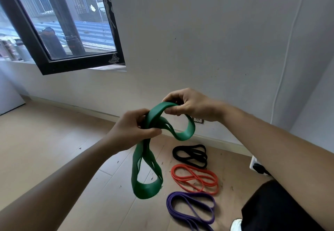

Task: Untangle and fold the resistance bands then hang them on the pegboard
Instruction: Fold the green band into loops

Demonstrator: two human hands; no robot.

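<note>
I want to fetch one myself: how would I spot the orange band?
On the wooden floor below the white wall, three bands lie in a row. The orange band is the middle one, between the black band nearer the wall and the purple band. It alone is bright orange-red.

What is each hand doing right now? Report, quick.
Left hand: closed, gripping the green band.
Right hand: closed, pinching the same green band.

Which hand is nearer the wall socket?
Right. The right hand pinches the green band just above the wall socket; the left hand grips it further left.
</note>
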